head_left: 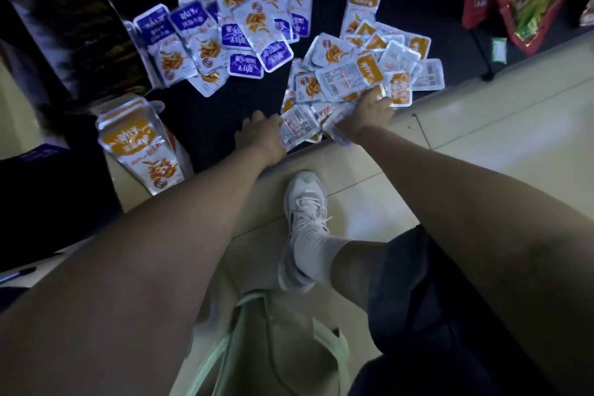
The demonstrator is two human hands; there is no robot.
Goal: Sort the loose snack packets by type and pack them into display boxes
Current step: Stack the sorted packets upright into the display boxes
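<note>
Crouching over a dark mat (209,125), a person works both hands into the near edge of the orange pile (360,71) of loose snack packets. The right hand (373,109) has its fingers curled into the heap, with packets caught under the palm. The left hand (260,135), just left of the pile, lies with fingers stretched on the mat; whether its thumb pinches the packet beside it cannot be told. Beyond the pile and to its left, the purple packets (225,35) lie sorted apart. Further left and nearer, what looks like a display box (141,145) holds orange ones stacked square. In the pile the packets lie flat, long axes pointing every way, some printed side down. The step likely goes best by squaring each handful, with long edges aligned and faces matched, before boxing it.
</note>
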